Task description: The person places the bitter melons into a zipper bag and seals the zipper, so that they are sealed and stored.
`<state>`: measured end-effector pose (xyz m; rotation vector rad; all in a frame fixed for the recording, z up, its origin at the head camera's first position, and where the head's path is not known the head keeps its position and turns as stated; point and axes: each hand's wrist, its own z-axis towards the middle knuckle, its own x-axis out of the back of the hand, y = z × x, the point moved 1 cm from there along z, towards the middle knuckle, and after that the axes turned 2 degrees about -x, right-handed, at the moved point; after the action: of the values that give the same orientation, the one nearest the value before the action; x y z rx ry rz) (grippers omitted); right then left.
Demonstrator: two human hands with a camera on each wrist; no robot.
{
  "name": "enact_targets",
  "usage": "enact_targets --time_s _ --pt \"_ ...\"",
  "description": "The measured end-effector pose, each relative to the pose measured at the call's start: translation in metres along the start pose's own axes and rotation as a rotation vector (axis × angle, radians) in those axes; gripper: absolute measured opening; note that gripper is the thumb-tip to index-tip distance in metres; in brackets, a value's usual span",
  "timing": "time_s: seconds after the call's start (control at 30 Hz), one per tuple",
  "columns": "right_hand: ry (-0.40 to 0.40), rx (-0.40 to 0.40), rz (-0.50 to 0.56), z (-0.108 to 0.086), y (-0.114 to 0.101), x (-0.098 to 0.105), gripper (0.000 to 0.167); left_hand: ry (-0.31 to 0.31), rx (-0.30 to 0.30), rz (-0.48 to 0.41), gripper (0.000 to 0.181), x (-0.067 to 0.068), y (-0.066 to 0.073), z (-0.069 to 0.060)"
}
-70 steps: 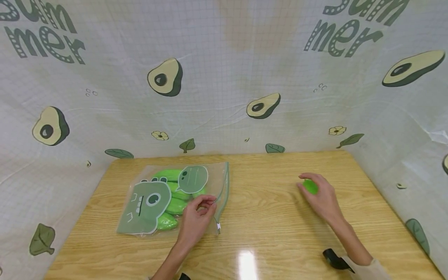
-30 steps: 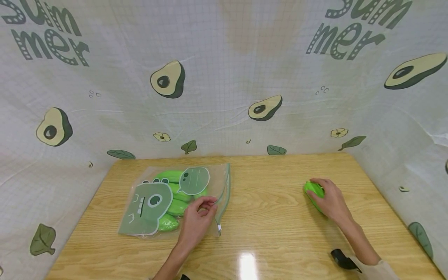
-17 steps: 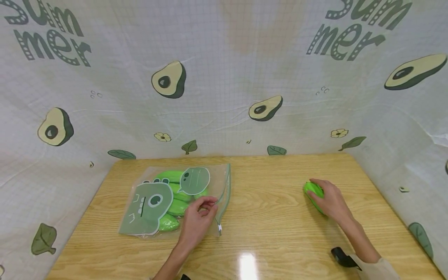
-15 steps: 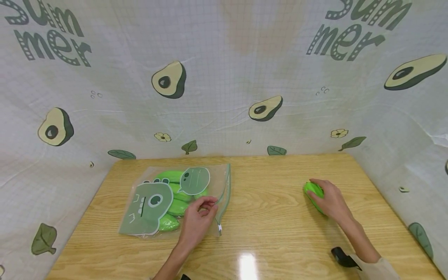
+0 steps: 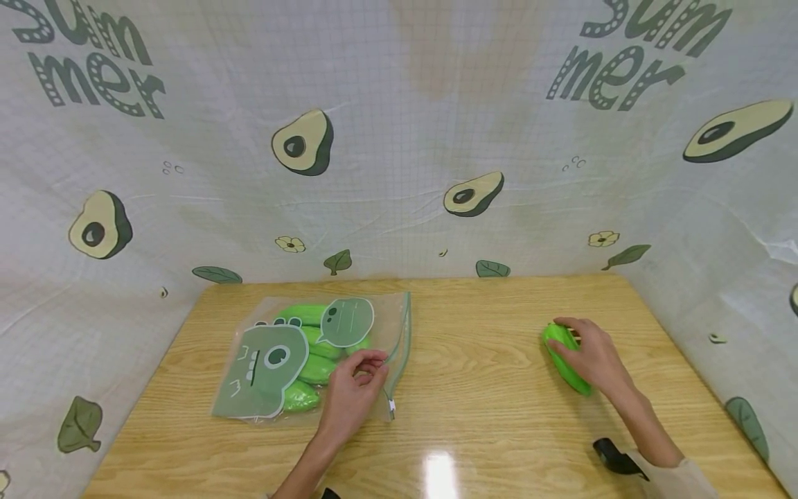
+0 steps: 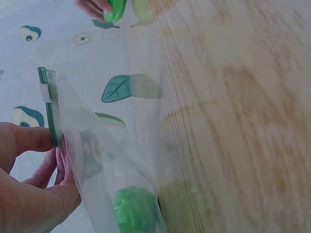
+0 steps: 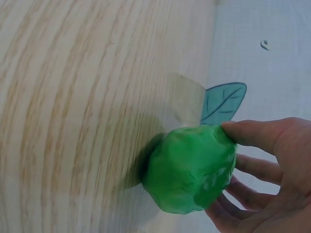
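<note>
In the head view my left hand pinches the rim of a clear zip bag printed with a green dinosaur. The left wrist view shows the thumb against the bag's green zipper strip. Several bright green vegetables show through the plastic. On the right, a long green cucumber-like vegetable lies against the table. My right hand holds its far end between thumb and fingers. In the right wrist view the vegetable looks lumpy and shiny, with the thumb tip at its edge.
The pale wooden table spans the space between both hands. A white zipper slider sits at the bag's near corner. A white cloth with avocado prints hangs behind and along both sides.
My right hand turned the green vegetable from end-on to lying lengthwise on the table. Just now the hand has shifted slightly, and more of the vegetable's near end shows. The left hand keeps its place.
</note>
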<state>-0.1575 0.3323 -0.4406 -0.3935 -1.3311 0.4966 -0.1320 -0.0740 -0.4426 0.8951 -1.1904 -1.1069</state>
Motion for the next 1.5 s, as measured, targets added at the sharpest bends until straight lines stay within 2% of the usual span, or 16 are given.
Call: enact_targets --time_s 0.4,0.73,1.2,1.5 --pt "-0.038 -0.016 0.022 0.001 -0.001 0.003 0.047 -0.005 -0.017 -0.004 0.012 0.0 0.0 0.0" --pt "-0.103 -0.091 0.093 0.002 -0.01 0.01 0.051 -0.006 -0.019 0.005 0.011 0.001 0.0 0.001" --pt "-0.097 -0.094 0.186 0.005 -0.019 0.014 0.053 -0.011 -0.014 -0.009 0.012 0.002 0.001 0.0" --pt "-0.095 -0.133 0.221 0.006 -0.024 0.016 0.056 -0.013 -0.008 -0.004 0.011 0.002 0.002 0.0"
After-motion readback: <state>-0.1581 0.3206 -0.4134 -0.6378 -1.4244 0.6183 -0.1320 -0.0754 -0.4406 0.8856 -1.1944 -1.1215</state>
